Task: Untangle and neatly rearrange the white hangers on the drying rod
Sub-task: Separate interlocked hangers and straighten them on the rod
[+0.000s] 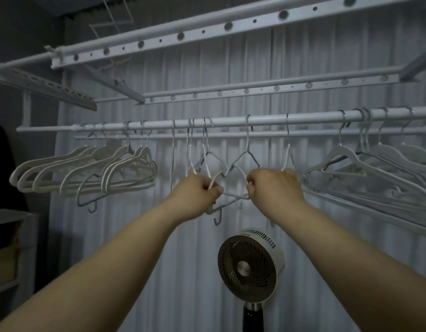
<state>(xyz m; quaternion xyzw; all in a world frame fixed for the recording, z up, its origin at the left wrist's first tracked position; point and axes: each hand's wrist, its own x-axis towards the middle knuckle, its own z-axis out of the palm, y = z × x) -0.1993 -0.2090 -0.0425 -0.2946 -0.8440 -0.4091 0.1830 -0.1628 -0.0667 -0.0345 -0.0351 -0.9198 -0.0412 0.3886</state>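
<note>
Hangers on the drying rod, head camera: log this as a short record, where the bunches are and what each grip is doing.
drying rod: horizontal, hangers hooked along it
tangled hangers: mid-rod, thin frames interlocked
left grip: curled round the tangled frames
right grip: curled round the tangled frames
left bunch: white hangers crowded, overlapping
right bunch: white hangers crowded, overlapping
fan: below both grips

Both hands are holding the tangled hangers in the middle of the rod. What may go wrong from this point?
1. The left hand and right hand grip crossed hangers; a hard pull apart may bend the thin wire or tighten the tangle.
2. A hook that jumps off the rod may drop a hanger onto the fan standing below.
</note>
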